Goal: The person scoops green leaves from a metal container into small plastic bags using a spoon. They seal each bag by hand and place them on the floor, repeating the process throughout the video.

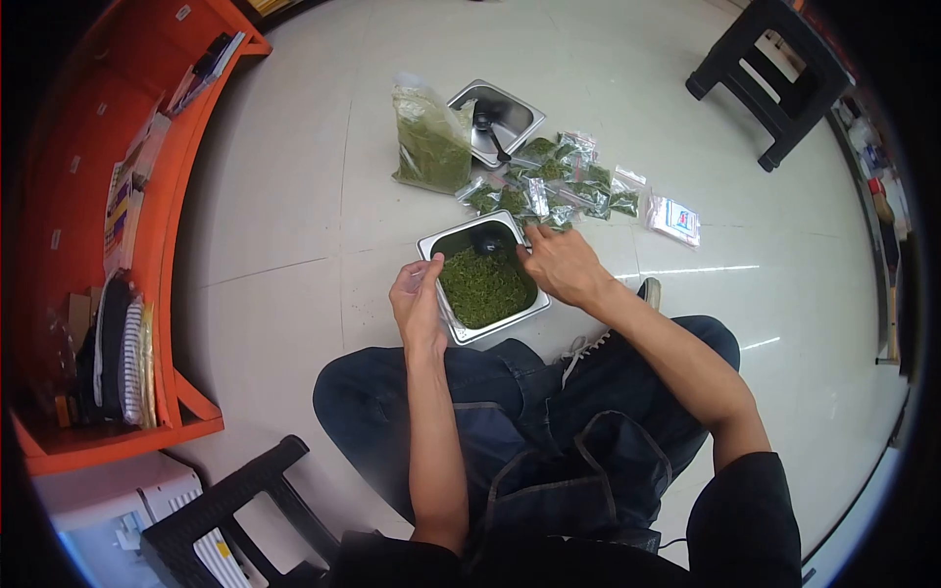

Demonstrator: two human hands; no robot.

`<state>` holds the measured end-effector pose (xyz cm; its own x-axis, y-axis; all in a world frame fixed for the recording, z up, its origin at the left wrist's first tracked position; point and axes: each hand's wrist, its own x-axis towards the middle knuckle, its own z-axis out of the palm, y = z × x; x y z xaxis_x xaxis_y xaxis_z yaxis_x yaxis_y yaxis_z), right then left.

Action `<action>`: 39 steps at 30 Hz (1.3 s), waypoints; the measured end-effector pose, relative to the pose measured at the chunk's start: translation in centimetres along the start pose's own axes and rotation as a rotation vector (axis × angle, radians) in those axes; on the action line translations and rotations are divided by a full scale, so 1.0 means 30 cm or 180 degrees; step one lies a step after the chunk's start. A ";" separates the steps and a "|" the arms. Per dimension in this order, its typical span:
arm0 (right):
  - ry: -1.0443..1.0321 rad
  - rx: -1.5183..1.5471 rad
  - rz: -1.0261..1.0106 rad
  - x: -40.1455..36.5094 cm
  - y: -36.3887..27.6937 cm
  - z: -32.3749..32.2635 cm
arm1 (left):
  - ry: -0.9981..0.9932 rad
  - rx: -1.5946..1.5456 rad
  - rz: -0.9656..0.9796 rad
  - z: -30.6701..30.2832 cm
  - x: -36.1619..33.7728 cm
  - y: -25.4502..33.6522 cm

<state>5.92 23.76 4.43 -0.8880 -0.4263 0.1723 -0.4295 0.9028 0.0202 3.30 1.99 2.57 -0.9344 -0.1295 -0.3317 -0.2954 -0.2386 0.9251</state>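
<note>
A square steel container (499, 329) stands on the floor in front of my crossed legs, holding dried, shredded green herb (482, 290). Inside it, near the far wall, lies a black scoop (487, 244). My left hand (419, 302) is at the container's left rim, fingers curled and thumb raised. What looks like clear plastic shows beside that hand, but its grip is hard to make out. At the right rim, my right hand (567, 265) has its fingers closed around the scoop's handle, which they mostly hide. Small zip bags of herb (593, 191) lie just beyond.
Behind stand a large clear bag of green herb (431, 142) and a second steel container (524, 106) with a black scoop (490, 135). A pack of plastic bags (674, 220) lies to the right. Black stools (774, 83) and an orange shelf (186, 225) flank the tiled floor.
</note>
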 end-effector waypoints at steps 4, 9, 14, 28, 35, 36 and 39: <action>-0.0545 0.0146 -0.0121 -0.018 -0.007 0.043 | -0.0029 0.0033 0.0004 0.008 -0.006 0.013; -0.0629 0.0389 0.0474 0.004 0.011 -0.014 | -0.0079 0.0002 -0.0074 0.017 -0.025 0.024; -0.0891 0.0663 0.0242 -0.009 -0.050 0.030 | -0.0125 0.0073 0.0046 0.016 -0.010 0.001; -0.0968 0.3262 0.1748 -0.002 0.069 0.160 | -0.0273 0.0086 -0.0049 0.004 -0.005 -0.005; -0.1000 0.4110 0.1900 0.022 0.179 0.110 | 0.0086 0.0081 0.0038 -0.004 0.004 -0.017; -0.1070 0.4197 0.1944 0.023 0.188 0.092 | 0.0102 0.0069 0.0035 -0.004 0.005 -0.020; -0.1191 0.4162 0.2006 0.016 0.219 0.123 | 0.0165 0.0148 0.0037 -0.002 0.009 -0.020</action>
<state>2.07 29.29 1.03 -0.8810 -0.1686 -0.4420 0.3693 0.3386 -0.8654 3.24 2.04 1.90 -0.9266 -0.1820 -0.3290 -0.2947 -0.1920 0.9361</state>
